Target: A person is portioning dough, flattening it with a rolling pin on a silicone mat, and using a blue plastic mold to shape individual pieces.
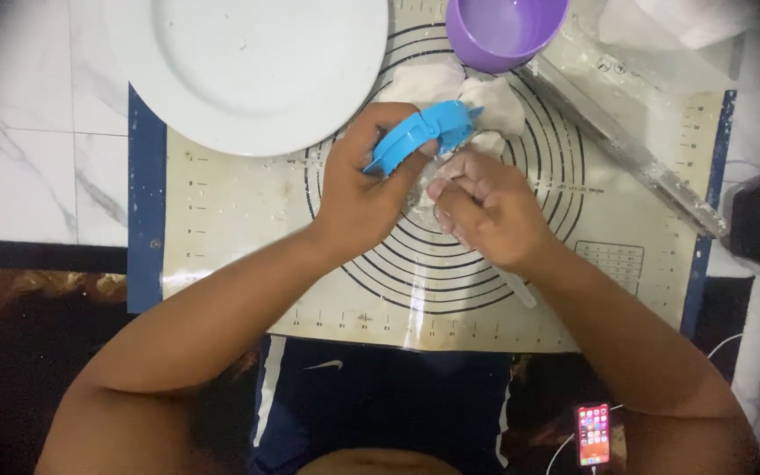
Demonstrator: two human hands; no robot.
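Observation:
My left hand [358,189] holds a blue plastic dumpling mould [424,134] tilted on its edge above the baking mat [239,220]. My right hand [485,211] is closed beside it, fingertips pressing on pale dough at the mould's lower edge. Lumps of white dough [464,88] lie on the mat just beyond the mould. A thin white stick [521,293] pokes out from under my right hand.
A large white plate [248,62] sits at the top left, overlapping the mat. A purple bowl [503,31] stands at the top centre. A clear rolling pin [626,145] lies diagonally on the right. A phone [593,434] rests near my right elbow.

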